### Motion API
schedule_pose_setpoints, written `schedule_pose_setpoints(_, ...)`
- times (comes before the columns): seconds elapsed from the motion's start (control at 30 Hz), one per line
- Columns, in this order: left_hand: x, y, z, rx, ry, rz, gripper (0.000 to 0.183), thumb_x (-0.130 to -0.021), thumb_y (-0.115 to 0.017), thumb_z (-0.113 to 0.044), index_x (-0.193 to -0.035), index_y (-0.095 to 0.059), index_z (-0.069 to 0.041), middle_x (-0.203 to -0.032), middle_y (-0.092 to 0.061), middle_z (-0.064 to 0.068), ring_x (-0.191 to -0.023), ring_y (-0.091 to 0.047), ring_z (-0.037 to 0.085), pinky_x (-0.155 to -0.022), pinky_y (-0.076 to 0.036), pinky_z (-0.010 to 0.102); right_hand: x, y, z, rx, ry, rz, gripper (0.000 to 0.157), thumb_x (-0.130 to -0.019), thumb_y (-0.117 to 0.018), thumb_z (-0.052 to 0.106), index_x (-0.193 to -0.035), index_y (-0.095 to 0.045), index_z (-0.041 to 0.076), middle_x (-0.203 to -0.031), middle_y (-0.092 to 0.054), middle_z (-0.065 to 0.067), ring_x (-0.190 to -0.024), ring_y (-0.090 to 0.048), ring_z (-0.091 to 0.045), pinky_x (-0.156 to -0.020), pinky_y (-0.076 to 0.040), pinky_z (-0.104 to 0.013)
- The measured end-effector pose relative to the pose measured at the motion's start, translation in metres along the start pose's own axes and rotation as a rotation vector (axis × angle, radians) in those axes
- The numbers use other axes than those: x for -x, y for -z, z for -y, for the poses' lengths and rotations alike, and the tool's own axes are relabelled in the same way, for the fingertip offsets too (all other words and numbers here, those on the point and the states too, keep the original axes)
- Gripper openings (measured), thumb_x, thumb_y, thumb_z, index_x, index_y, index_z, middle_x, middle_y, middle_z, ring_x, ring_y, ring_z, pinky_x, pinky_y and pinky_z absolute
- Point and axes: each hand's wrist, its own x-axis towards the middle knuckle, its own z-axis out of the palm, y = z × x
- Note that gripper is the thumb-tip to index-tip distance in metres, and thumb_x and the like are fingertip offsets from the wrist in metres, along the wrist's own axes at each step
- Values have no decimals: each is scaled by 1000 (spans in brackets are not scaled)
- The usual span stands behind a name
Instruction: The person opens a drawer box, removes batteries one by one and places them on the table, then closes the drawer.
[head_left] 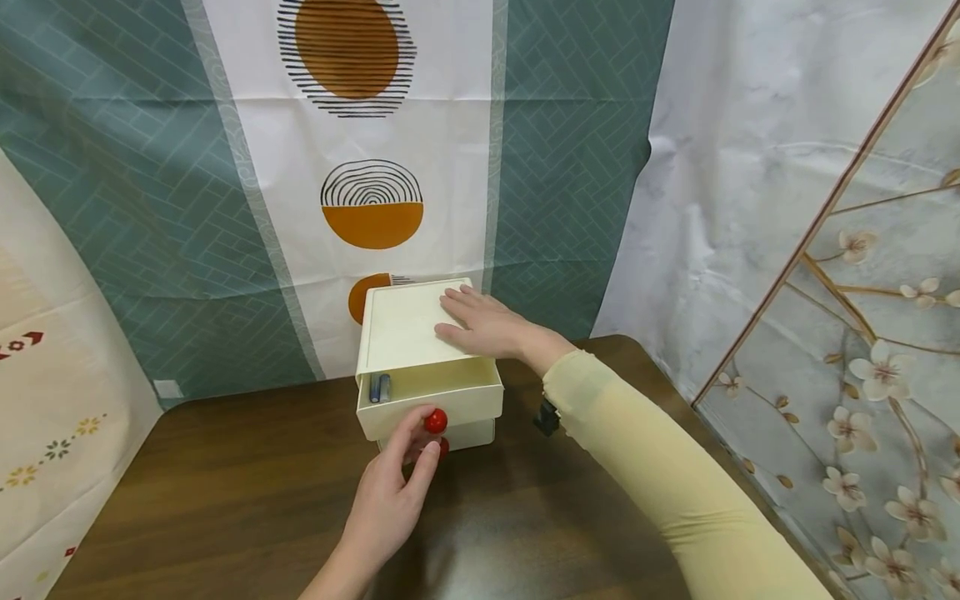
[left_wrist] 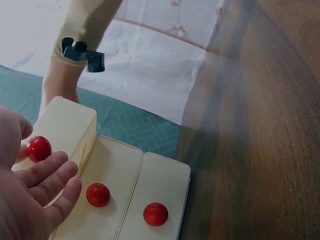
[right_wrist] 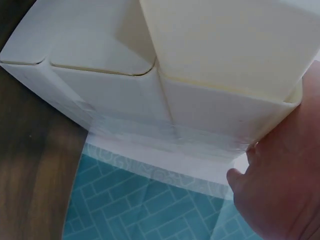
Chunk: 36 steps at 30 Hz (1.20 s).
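Observation:
A cream drawer box (head_left: 408, 321) stands on the table with its top drawer (head_left: 427, 408) pulled out. Two small blue cylinders (head_left: 385, 388), like batteries, lie in that drawer's left end. My left hand (head_left: 382, 500) is at the top drawer's red round knob (head_left: 436, 421), its index fingertip by the knob and its thumb lower and apart. In the left wrist view the other fingers stretch out loosely beside the knob. My right hand (head_left: 483, 323) rests flat on the box top, fingers spread. The right wrist view shows this hand (right_wrist: 280, 190) against the box's side.
Below are two more closed drawers with red knobs, a middle one (left_wrist: 97, 195) and a bottom one (left_wrist: 155, 214). The brown wooden table (head_left: 247, 492) reaches back to a patterned green and white curtain (head_left: 555, 167). A black device (head_left: 547, 417) sits on my right wrist.

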Motion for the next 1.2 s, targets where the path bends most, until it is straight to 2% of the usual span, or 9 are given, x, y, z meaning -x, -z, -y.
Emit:
schedule_pose_setpoints(0.13, 1, -1, -1, 0, -14, -2, 46, -111, -69, -17, -152, -58, -36, -117, -74, -12, -103, -71, 7, -95, -58, 38, -2, 2, 1, 66, 2, 23, 77, -116, -30, 63, -178, -21, 18, -185, -13, -1, -170, 3, -22, -136, -4, -47)
schedule_pose_setpoints(0.27, 2, -1, -2, -3, -36, -4, 47, -111, -69, -15, -152, -58, -35, -116, -73, -13, -102, -71, 7, -97, -58, 37, -3, 3, 1, 87, -13, 29, 77, -116, -30, 63, -178, -20, 18, -185, -13, -1, -171, 2, -23, -136, -6, -47)
schedule_pose_setpoints(0.5, 5, -2, -1, -11, -82, -4, 49, -110, -70, -10, -151, -58, -32, -117, -73, -15, -104, -72, 7, -99, -58, 36, 0, 4, 0, 45, -23, 24, 78, -116, -33, 64, -178, -20, 18, -185, -13, 0, -170, 2, -22, -136, -7, -44)
schedule_pose_setpoints(0.87, 13, 0, -2, -39, -65, -2, 46, -111, -69, -14, -151, -58, -34, -123, -72, -15, -108, -71, 8, -98, -58, 35, -3, -3, -2, -23, -19, 15, 77, -115, -35, 63, -178, -22, 19, -185, -13, 1, -170, 5, -19, -136, -7, -46)
schedule_pose_setpoints(1.1, 20, 1, -5, -55, -61, 5, 47, -110, -70, -12, -149, -59, -34, -124, -72, -16, -110, -71, 8, -99, -59, 42, -3, -4, -3, -42, -17, 9, 76, -116, -35, 62, -177, -22, 19, -185, -13, 1, -170, 6, -18, -136, -7, -45)
schedule_pose_setpoints(1.2, 23, 2, -7, -58, -53, 6, 48, -109, -71, -11, -149, -59, -34, -123, -73, -17, -109, -71, 10, -99, -59, 41, -3, -4, -3, -53, -9, 7, 76, -116, -35, 62, -177, -23, 18, -185, -13, 1, -170, 6, -19, -136, -6, -46)
